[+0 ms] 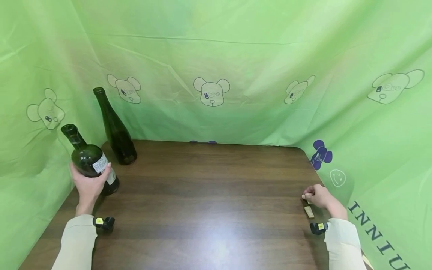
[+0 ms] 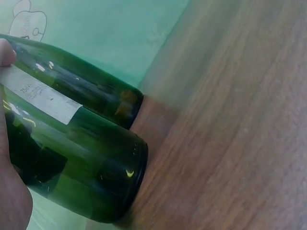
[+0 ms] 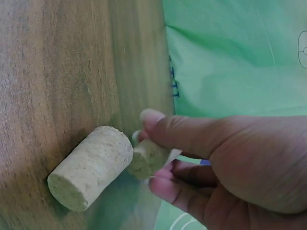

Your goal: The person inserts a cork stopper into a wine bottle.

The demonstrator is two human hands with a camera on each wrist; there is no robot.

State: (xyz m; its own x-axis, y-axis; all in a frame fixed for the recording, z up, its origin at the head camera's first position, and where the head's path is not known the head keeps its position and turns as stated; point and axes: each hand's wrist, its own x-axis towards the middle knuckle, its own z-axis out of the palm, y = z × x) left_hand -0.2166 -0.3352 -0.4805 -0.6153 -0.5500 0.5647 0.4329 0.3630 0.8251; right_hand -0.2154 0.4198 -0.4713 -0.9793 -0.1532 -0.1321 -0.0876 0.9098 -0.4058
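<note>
A green cloth [image 1: 236, 56] hangs behind and at both sides of the brown wooden surface [image 1: 202, 187]. At its far left corner stands a plain bottle [image 1: 116, 128]; just in front is a labelled bottle [image 1: 86, 159], gripped by the left hand [image 1: 89, 185], thumb and fingers curved round its body. Near the right edge, the right hand [image 1: 318, 197] is nearly closed, thumb and fingertips pinching one cork [image 3: 147, 160]; a second cork [image 3: 91, 167] lies on its side, just beside it
</note>
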